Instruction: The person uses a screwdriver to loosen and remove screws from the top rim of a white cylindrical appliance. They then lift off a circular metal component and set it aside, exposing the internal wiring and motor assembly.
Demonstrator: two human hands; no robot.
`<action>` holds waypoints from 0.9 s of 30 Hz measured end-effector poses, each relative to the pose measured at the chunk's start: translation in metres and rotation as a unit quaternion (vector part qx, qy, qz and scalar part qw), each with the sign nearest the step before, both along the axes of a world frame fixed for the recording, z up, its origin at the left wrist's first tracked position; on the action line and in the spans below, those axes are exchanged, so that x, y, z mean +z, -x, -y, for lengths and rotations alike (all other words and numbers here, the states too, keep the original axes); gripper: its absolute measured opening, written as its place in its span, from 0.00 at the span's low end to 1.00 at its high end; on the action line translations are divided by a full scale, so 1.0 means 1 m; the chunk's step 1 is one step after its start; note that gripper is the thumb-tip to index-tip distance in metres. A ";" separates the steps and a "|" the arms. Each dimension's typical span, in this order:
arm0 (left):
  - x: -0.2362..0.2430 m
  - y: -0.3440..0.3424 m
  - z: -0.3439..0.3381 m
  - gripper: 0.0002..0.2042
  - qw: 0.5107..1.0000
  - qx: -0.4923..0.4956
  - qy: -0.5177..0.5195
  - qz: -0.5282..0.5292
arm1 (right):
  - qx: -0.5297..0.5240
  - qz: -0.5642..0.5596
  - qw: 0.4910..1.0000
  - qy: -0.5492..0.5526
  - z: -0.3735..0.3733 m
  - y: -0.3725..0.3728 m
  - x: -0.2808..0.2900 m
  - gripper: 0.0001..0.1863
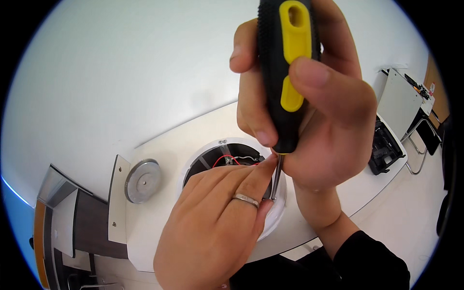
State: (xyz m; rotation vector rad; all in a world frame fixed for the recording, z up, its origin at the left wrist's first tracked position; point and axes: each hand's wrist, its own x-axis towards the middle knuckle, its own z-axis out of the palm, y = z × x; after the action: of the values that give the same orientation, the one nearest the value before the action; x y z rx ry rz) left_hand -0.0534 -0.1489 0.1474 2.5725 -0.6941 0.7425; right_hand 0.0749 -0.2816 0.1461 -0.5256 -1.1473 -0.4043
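Raised close in front of me, my right hand is wrapped round the black and yellow handle of a screwdriver, thumb laid along it. Its thin metal shaft points down to the right side of a round white housing. My left hand, a ring on one finger, lies over that housing with its fingers drawn together beside the screwdriver tip. Whatever the left fingertips hold is too small and covered to name. Past the left knuckles show the housing's black inside and a red wire.
A round silver metal disc rests at the left of the white table. On the right end lies an open black tool case. A white wall stands behind the table; another desk with things on it is at the far right.
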 end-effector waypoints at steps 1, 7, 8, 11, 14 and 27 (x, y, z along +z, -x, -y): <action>-0.001 0.000 0.000 0.24 1.000 -0.005 0.007 -0.007 | -0.001 0.000 1.000 0.000 0.001 0.000 -0.001 0.32; 0.003 -0.004 -0.002 0.25 0.999 -0.029 0.003 -0.027 | -0.005 0.007 1.000 -0.002 0.002 0.002 -0.003 0.31; 0.002 -0.006 -0.001 0.25 0.999 -0.031 0.005 -0.032 | -0.008 0.007 1.000 -0.002 0.003 0.002 -0.003 0.31; 0.002 -0.005 0.001 0.26 0.998 -0.035 0.009 -0.042 | -0.008 0.008 1.000 -0.003 0.004 0.003 -0.002 0.31; 0.000 -0.008 -0.001 0.26 0.999 -0.046 0.006 -0.029 | -0.012 0.010 1.000 -0.003 0.006 0.003 -0.003 0.31; 0.002 0.001 -0.007 0.25 0.999 -0.043 -0.014 -0.016 | -0.005 0.006 1.000 0.000 -0.001 0.005 -0.001 0.30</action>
State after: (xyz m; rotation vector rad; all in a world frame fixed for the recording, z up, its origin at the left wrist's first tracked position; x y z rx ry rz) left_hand -0.0546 -0.1416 0.1494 2.5569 -0.8043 0.6671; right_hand 0.0703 -0.2810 0.1450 -0.5301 -1.1573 -0.4156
